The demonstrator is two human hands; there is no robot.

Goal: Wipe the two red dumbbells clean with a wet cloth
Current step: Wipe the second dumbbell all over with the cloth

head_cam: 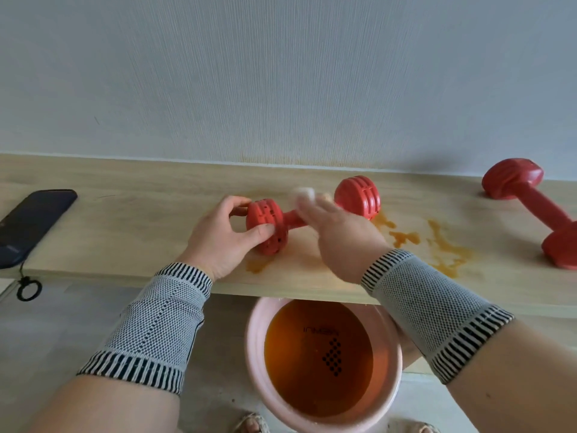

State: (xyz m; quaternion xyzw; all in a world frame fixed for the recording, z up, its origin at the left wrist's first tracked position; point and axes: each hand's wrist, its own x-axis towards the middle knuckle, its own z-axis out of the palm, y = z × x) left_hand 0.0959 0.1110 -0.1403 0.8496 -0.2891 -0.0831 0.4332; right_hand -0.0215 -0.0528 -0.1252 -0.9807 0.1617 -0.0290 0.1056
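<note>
A red dumbbell lies on the wooden shelf near the middle. My left hand grips its near, left head between thumb and fingers. My right hand is over the dumbbell's handle, blurred, holding a small white cloth at its fingertips against the bar. The second red dumbbell lies at the far right of the shelf, untouched, its near head partly cut by the frame edge.
Orange-brown liquid stains spread on the shelf between the two dumbbells. A dark phone with a cord lies at the left end. Below the shelf edge stands a pink bucket of orange-brown water. A wall rises behind.
</note>
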